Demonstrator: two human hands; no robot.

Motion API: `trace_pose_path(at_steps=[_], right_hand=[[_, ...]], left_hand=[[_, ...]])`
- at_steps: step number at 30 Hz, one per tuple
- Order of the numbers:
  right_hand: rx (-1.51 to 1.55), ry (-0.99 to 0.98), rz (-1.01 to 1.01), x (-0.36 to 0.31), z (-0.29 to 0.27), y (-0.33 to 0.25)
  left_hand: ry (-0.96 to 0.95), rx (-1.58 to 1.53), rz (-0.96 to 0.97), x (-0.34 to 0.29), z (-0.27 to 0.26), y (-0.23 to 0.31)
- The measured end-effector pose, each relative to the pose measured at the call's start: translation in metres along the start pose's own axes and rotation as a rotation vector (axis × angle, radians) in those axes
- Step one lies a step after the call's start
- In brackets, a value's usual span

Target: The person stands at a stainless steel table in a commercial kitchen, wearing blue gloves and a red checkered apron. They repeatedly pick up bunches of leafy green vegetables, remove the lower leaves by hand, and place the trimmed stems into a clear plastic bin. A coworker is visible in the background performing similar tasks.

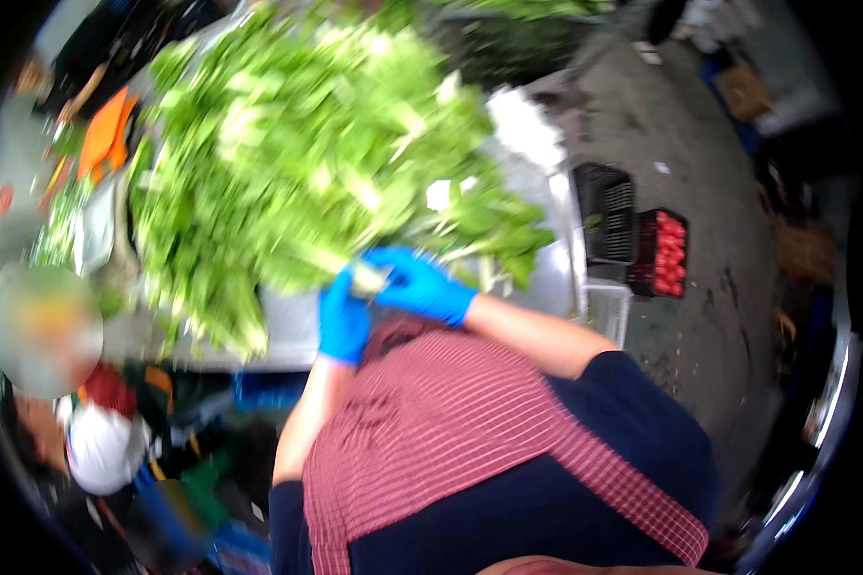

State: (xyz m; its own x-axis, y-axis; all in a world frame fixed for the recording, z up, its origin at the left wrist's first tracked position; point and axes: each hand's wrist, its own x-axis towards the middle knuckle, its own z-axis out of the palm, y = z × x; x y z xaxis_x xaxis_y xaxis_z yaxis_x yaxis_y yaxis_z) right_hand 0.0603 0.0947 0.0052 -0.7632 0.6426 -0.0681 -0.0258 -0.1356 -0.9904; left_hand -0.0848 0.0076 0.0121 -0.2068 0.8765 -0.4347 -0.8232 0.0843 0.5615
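Observation:
Both of my hands wear blue gloves and meet at the near edge of a metal table (292,321). Between them is the pale stem end of a leafy green vegetable (366,278), its leaves pointing away to the left. My left hand (343,318) is closed on it from the left side. The fingers of my right hand (422,287) close on the same stem end from the right. A large heap of similar leafy greens (307,153) covers most of the table just beyond my hands. Motion blur softens the leaves and fingertips.
Right of the table stand a black crate (604,211), a crate of round red produce (670,251) and a white crate (608,309). White material (527,126) lies at the table's right edge. An orange item (107,134) is at far left. Another person (110,441) is close at lower left.

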Motion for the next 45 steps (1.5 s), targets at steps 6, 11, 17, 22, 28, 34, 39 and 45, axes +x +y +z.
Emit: trace_pose_path(at_steps=[6, 11, 17, 22, 28, 34, 39, 45], right_hand=[[-0.251, -0.069, 0.038, 0.001, 0.005, -0.024], [-0.312, -0.172, 0.058, 0.001, -0.002, -0.019], [-0.231, -0.022, -0.043, -0.003, 0.008, -0.002], [-0.355, -0.049, -0.036, -0.005, 0.008, -0.022], [-0.474, -0.123, -0.013, -0.007, -0.002, -0.018], [-0.813, -0.208, -0.099, -0.003, -0.029, -0.018], [-0.617, 0.076, -0.152, -0.001, -0.033, -0.033], [-0.439, 0.032, 0.177, 0.013, 0.003, -0.041]], left_hand=[[0.023, 0.005, 0.130, -0.002, -0.012, -0.004], [-0.006, 0.115, 0.142, -0.003, 0.002, -0.001], [-0.027, 0.112, 0.127, -0.001, 0.008, 0.000], [-0.016, 0.137, 0.088, -0.005, -0.001, 0.001], [0.019, 0.128, 0.101, -0.006, 0.007, 0.001], [0.170, 0.143, 0.249, -0.005, 0.021, 0.012], [0.226, 0.422, 0.379, 0.004, 0.025, 0.011], [0.167, 0.284, 0.273, -0.006, 0.030, 0.005]])
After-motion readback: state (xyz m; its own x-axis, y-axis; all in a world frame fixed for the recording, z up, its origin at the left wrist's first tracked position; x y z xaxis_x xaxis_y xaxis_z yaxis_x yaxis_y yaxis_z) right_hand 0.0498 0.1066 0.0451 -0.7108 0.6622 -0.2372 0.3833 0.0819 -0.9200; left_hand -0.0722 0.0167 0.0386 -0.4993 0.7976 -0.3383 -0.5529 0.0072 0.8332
